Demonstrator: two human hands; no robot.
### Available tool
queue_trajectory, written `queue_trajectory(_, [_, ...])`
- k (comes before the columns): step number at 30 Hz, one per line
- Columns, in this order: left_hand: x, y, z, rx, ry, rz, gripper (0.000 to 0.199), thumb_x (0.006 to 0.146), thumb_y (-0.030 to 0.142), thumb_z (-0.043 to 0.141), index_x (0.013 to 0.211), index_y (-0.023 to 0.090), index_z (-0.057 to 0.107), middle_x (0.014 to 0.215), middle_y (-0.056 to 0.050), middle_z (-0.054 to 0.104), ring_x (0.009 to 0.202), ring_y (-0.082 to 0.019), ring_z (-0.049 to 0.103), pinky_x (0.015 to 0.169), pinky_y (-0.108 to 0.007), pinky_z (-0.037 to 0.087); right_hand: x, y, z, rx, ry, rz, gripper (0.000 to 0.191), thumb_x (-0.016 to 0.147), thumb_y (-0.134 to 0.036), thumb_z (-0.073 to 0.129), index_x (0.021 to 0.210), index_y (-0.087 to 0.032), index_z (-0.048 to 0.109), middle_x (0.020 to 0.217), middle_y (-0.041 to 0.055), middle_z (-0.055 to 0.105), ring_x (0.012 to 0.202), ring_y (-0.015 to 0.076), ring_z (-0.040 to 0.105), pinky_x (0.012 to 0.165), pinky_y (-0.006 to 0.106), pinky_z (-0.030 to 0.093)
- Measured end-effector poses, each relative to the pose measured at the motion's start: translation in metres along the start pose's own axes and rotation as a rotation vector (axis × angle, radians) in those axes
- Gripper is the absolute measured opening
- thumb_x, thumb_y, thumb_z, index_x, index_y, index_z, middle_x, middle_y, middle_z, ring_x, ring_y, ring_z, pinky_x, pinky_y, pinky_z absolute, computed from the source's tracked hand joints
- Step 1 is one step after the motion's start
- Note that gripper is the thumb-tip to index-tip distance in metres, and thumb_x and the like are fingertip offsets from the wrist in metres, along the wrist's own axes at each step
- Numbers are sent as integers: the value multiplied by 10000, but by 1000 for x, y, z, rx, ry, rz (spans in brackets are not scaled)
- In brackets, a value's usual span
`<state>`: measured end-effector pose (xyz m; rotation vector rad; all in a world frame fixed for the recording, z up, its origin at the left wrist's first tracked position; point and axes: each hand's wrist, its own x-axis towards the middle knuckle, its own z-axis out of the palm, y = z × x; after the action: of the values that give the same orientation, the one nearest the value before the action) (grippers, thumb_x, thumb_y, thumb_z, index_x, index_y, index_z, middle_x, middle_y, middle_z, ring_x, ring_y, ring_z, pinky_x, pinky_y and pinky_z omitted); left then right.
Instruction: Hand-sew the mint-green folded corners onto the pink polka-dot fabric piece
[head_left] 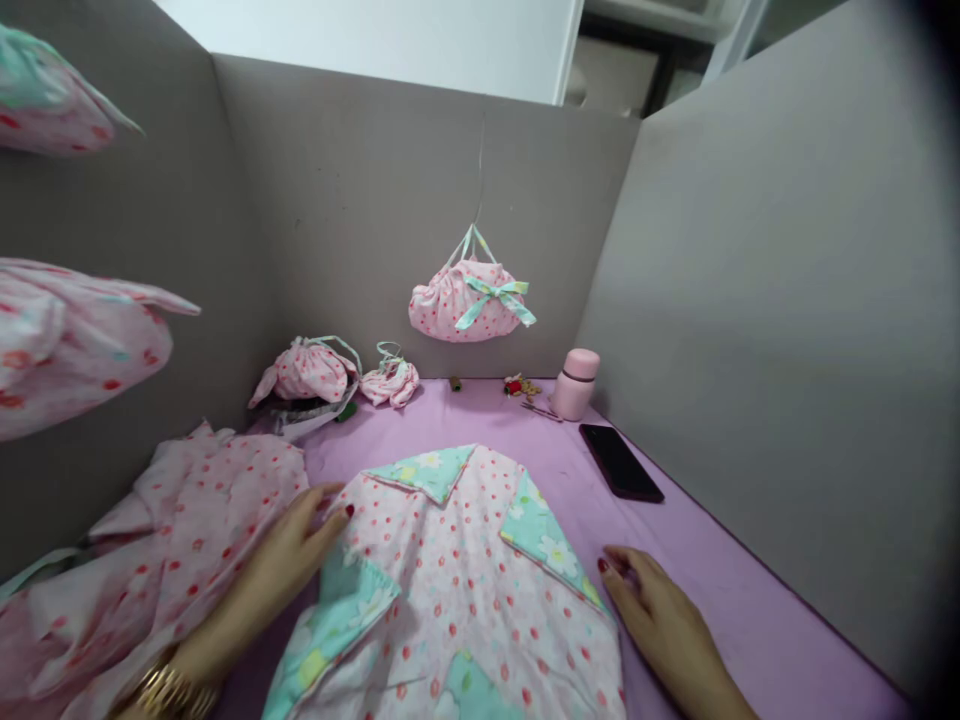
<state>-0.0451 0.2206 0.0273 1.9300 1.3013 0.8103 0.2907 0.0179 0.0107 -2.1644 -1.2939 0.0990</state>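
Observation:
A pink polka-dot cloth with mint floral corner panels (457, 570) lies spread on the lilac surface in front of me. My left hand (292, 560) rests flat on its left edge, and a gold bracelet (169, 692) circles that wrist. My right hand (652, 620) lies open on the lilac surface (697, 590), just beside the cloth's right edge. A crumpled heap of matching pink fabric (202, 530) sits left of my left hand, partly under my forearm.
Grey board walls (420, 220) surround the surface. A tied pink bag (471, 305) hangs from the back wall, above two smaller bags (306, 372). A pink flask (577, 385) and black phone (619, 462) stand at the right. Pink cloths (52, 345) project from the left.

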Motion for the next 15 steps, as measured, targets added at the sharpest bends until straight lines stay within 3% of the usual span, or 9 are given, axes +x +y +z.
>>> queue_trajectory(4, [66, 8, 20, 131, -39, 26, 300, 830, 314, 509, 1081, 149, 517, 1155, -93, 548, 1048, -256, 519, 883, -480, 398, 28, -5, 6, 93, -173, 59, 234, 791, -366, 443, 688, -198, 570, 656, 33, 628, 611, 196, 570, 551, 272, 385])
queue_trajectory(7, [99, 9, 32, 202, -148, 18, 245, 827, 309, 530, 1015, 154, 559, 1039, -56, 596, 887, -212, 586, 768, -422, 474, 41, -16, 13, 144, -188, 74, 200, 719, -321, 515, 564, -194, 521, 553, 12, 578, 537, 172, 517, 479, 246, 319])
queue_trajectory(11, [115, 7, 38, 234, -278, 15, 204, 825, 297, 537, 953, 144, 581, 938, -35, 621, 777, -178, 606, 685, -364, 504, 47, -14, 21, 288, -206, 86, 208, 746, -328, 457, 584, -201, 427, 523, -31, 469, 509, 134, 451, 473, 226, 313])
queue_trajectory(15, [119, 4, 34, 194, -261, 16, 201, 835, 298, 522, 948, 142, 578, 924, -34, 620, 771, -174, 605, 679, -360, 503, 54, -4, 28, 434, -245, 120, 207, 816, -346, 352, 660, -211, 369, 514, -71, 364, 442, 101, 377, 427, 209, 290])
